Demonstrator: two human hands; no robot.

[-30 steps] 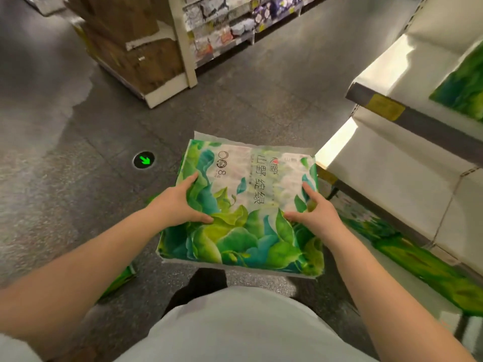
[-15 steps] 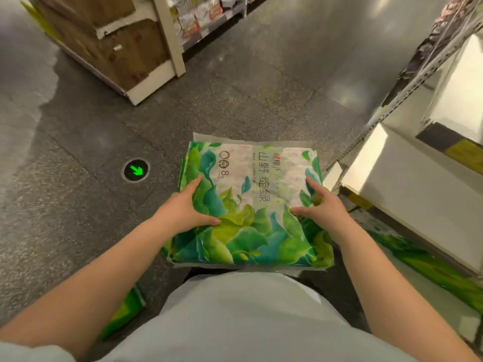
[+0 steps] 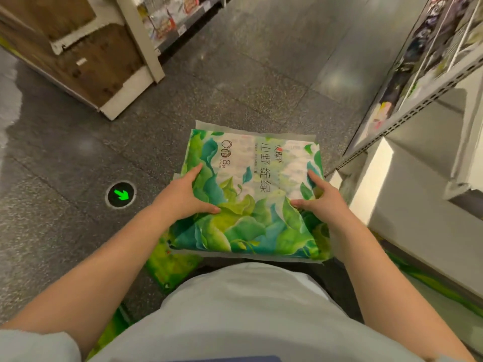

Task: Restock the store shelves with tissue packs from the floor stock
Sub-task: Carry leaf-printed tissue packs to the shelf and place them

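Green leaf-printed plastic wraps the tissue pack, held flat and face-up in the head view, above the grey floor and in front of the person's torso. Its printed characters run sideways, their tops toward the right; its white sealed edge points away from the person. The left hand and right hand grip opposite sides, thumbs on top, the pack spanning between them, just beside the white shelf.

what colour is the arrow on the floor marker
Bright green, on a round black floor marker, seen in the head view.
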